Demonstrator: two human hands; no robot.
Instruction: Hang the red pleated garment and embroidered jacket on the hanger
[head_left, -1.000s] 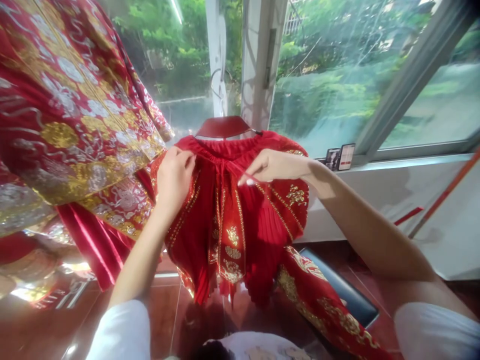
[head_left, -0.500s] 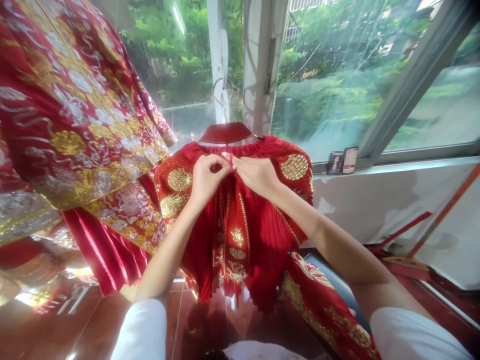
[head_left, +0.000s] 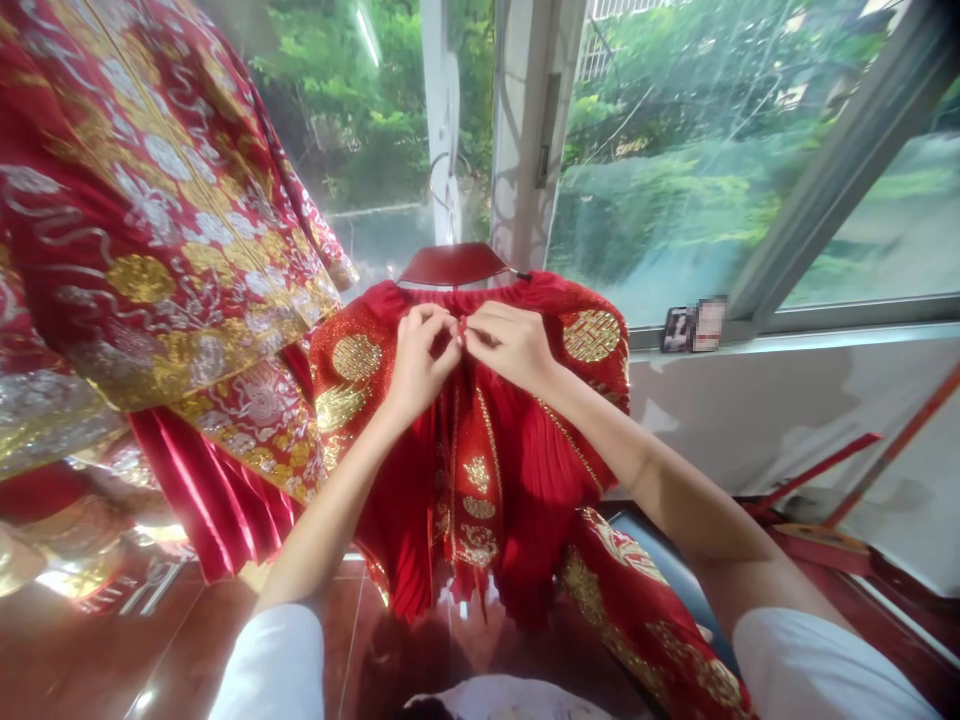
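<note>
A red garment [head_left: 529, 470] with pleats and gold-embroidered panels hangs on a dark red hanger [head_left: 454, 264] in front of me. At the front of its neckline, my left hand [head_left: 417, 365] pinches a thin red cord [head_left: 461, 326] between thumb and index finger. My right hand [head_left: 514, 342] meets it there, its fingertips closed on the same cord. The fingertips nearly touch, so most of the cord is hidden. Below them a narrow embroidered strip [head_left: 477, 475] hangs down the middle of the garment.
Another red garment [head_left: 142, 270], heavy with gold and silver embroidery, hangs close on the left. Windows [head_left: 675, 170] stand behind, with small cards [head_left: 694, 326] on the sill. An embroidered red sleeve or panel [head_left: 645, 610] lies at lower right, over a dark seat [head_left: 675, 570].
My fingertips have drawn closer at the neckline, and the red cord loop that stood up between them has shrunk from sight. The view has shifted slightly.
</note>
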